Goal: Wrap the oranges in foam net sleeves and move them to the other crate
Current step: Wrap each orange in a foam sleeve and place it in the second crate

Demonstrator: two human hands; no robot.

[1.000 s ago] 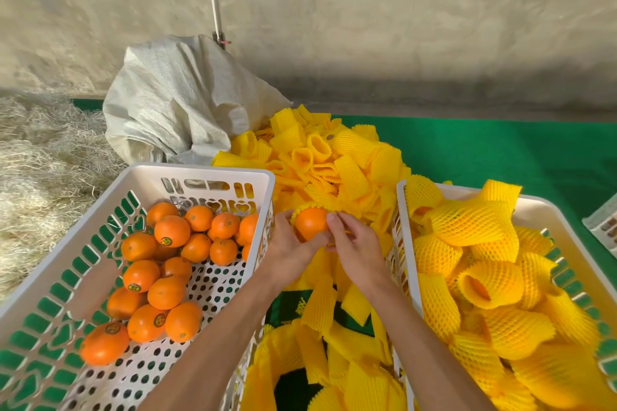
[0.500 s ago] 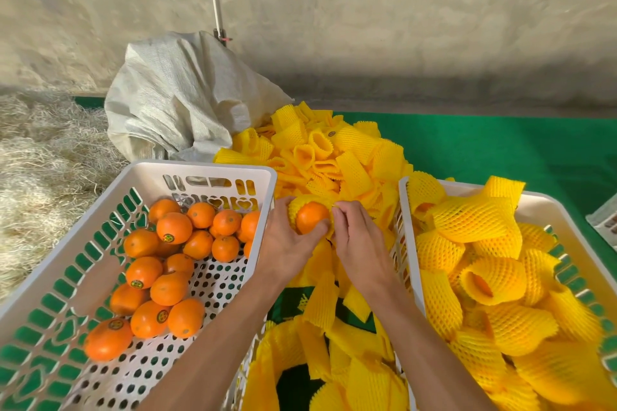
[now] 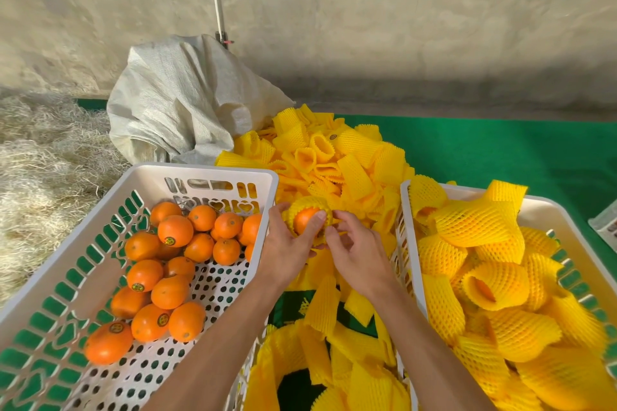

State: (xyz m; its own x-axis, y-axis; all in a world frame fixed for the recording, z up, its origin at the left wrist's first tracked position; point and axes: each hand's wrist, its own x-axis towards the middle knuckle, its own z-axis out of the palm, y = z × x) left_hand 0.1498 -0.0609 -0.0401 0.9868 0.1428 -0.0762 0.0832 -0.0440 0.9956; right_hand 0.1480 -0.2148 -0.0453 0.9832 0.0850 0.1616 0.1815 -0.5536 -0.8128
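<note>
Head view, step in hand: sleeving. One orange (image 3: 305,218) sits partly inside a yellow foam net sleeve (image 3: 309,203), held between the two crates above the loose sleeve pile (image 3: 337,160).
Head view, left hand: the left hand (image 3: 287,243) grips the orange, thumb across its exposed face, fingers curled round the sleeve.
Head view, right hand: the right hand (image 3: 354,252) pinches the sleeve's edge just beside the fruit; fingers curled.
Head view, source: the left crate (image 3: 213,172), white and perforated, holds the bare oranges (image 3: 173,253) in a loose cluster.
Head view, destination: the right crate (image 3: 405,210) is heaped with sleeved oranges (image 3: 474,223); it stands just beside the right hand.
Head view, progress: judged about half done or more, since many bare fruit remain.
Head view, next move: likely calls for drawing the net over the exposed face, then carrying the fruit rightward over the crate rim.
Head view, labels: small round stickers (image 3: 170,240) show on several oranges, and one on a sleeve in the pile; the print is too small to read.
Head view, surroundings: a white woven sack (image 3: 173,100), straw (image 3: 43,157) and a green mat (image 3: 500,147).
</note>
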